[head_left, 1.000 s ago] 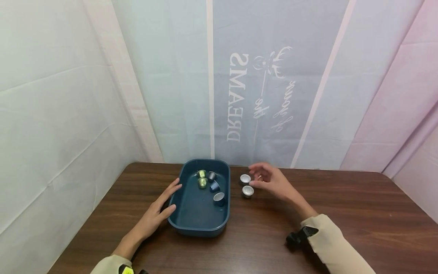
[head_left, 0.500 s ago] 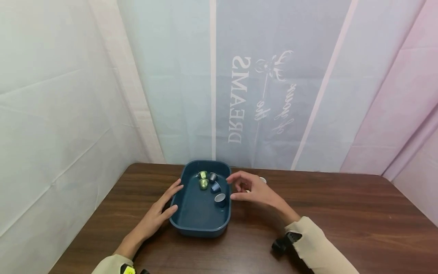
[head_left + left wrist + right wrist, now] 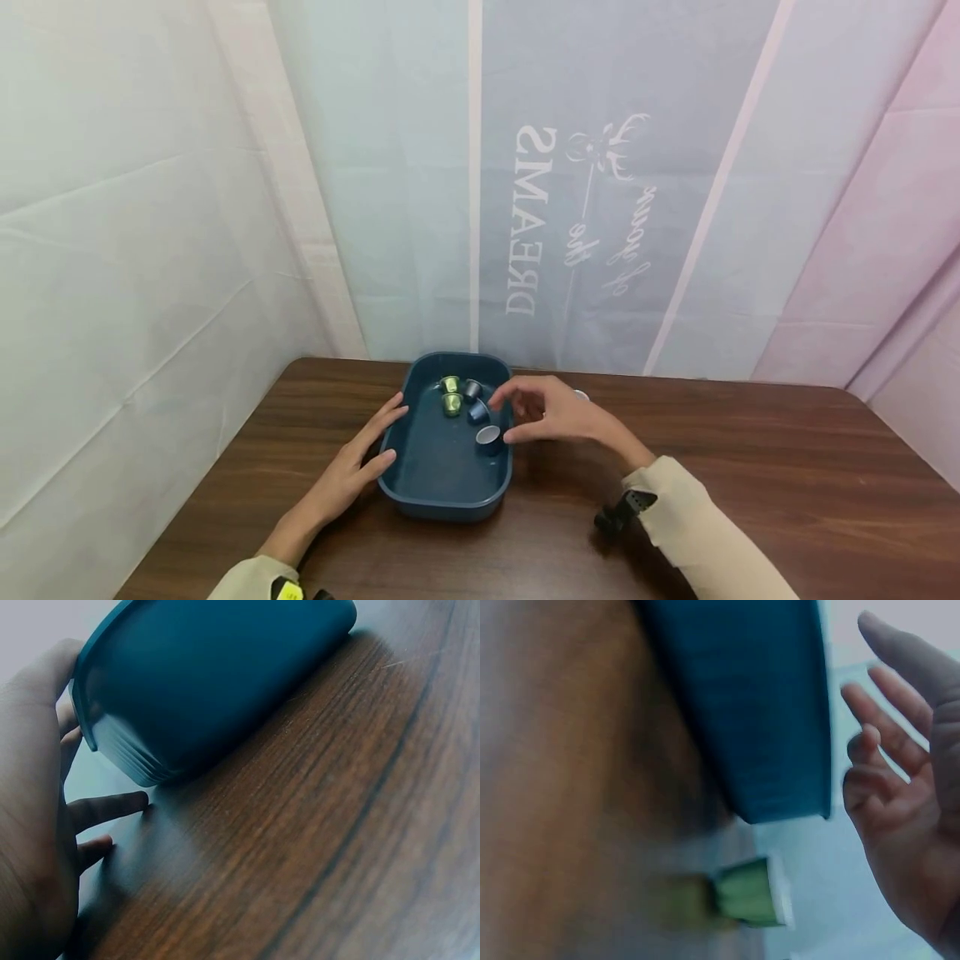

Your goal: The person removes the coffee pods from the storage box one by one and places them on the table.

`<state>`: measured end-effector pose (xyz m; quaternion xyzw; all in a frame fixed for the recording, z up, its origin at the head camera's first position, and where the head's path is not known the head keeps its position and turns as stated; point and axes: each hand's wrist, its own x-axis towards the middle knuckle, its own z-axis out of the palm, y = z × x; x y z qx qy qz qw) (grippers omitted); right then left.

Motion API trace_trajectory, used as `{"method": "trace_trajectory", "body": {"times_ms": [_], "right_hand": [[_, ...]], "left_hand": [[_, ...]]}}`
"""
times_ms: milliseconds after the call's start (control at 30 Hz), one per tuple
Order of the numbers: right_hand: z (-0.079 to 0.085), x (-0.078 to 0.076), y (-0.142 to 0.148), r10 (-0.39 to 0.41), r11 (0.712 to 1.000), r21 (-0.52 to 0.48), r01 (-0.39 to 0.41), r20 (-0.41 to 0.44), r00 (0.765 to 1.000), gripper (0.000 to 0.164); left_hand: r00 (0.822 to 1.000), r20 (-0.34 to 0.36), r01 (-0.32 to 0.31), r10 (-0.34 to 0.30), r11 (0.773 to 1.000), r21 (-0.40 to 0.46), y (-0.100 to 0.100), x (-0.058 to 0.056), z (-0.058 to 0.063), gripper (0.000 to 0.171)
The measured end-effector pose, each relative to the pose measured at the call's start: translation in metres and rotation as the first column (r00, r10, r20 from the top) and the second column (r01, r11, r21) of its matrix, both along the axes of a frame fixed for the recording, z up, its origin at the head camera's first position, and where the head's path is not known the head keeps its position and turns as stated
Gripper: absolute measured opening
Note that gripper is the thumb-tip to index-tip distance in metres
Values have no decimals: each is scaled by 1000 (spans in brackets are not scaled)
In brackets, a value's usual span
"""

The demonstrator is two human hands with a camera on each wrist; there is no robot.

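Note:
In the head view, a dark blue tray [image 3: 446,503] holds several coffee capsules. Two are green, such as the upper green capsule [image 3: 450,384]; near them lie a dark grey capsule [image 3: 472,390] and a blue capsule [image 3: 478,412]. Closest to the right wall, another capsule [image 3: 488,436] shows its pale lid. My left hand [image 3: 347,469] rests against the tray's left rim, fingers extended. My right hand [image 3: 553,411] is over the right rim, thumb and index finger apart; the right wrist view shows nothing between them.
Behind my right hand, a capsule's pale lid [image 3: 581,396] peeks out on the brown wooden table [image 3: 720,450]. In the right wrist view, a green capsule [image 3: 748,892] stands by the tray's corner. A printed curtain [image 3: 570,275] hangs along the table's back edge.
My right hand has moved left from beside the capsules on the table to the tray's right rim, now covering where two of them lay. My left hand stays at the tray.

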<state>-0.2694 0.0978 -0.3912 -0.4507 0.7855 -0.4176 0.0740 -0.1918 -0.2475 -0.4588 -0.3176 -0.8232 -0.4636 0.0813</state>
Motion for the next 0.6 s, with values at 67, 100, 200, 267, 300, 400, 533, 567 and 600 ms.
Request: {"method": "trace_trajectory", "body": {"times_ms": [67,100,200,267,300,400,533,567,600], "right_hand": [[8,-9,0,75,997,11,-75,3,997,37],[11,-13,-1,112,994,19,-112,-1,994,36],[20,-24,-4,221,975,20,-222,47,974,34],[24,-28,-7,273,960,32,-277,93,957,31],[25,-30,-9,295,953,40,-301,114,949,30],[27,-33,-14,330,935,79,-345,157,931,29],[29,-37,-24,341,915,190,-357,113,933,27],[29,-38,-28,347,907,215,-362,103,932,26],[31,-39,-31,357,898,237,-371,103,929,26]], "left_hand": [[1000,-2,-3,3,1000,3,0,0,0,56],[1000,-6,-9,9,1000,-2,-1,0,-1,56],[1000,-6,-12,12,1000,-3,-1,-2,-2,58],[1000,-4,-9,9,1000,-12,0,-3,-2,58],[1000,-3,-9,8,1000,-14,0,-3,-2,58],[1000,2,-2,2,1000,-16,1,-4,-1,57],[1000,7,3,-3,1000,-8,0,-5,-1,56],[1000,8,2,-2,1000,-7,-1,-5,-1,57],[1000,8,1,-1,1000,-5,-2,-5,-1,57]]}}
